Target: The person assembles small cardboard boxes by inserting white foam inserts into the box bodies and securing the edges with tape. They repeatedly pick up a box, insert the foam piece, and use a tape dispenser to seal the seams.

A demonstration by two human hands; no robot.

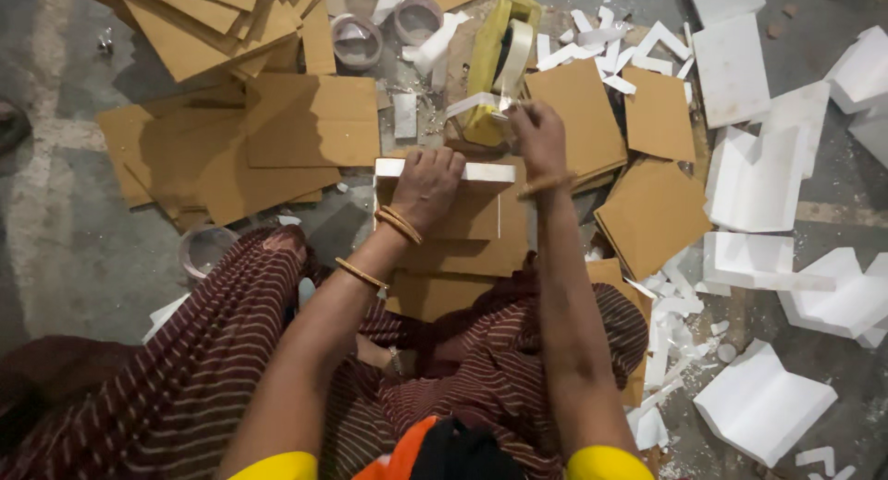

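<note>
While left hand [427, 182] presses flat on the cardboard-and-foam piece [444, 207] beneath it, right hand [536, 138] pinches tape strip [481, 101] from yellow dispenser [495, 64] just beyond.

Packing workshop floor, cardboard sheets [305, 119], foam blocks [754, 179]

Your left hand [427, 179] has bare grey floor [65, 249] open to its left, past the loose cardboard sheets [277, 133] and the tape roll [202, 249] by your knee. Ahead of your right hand [538, 138] the yellow tape dispenser [495, 59] blocks the way, with two more tape rolls [388, 31] beyond it. To your right, white foam blocks [754, 179] and foam scraps [675, 323] crowd the floor, with only narrow gaps between them.
</note>
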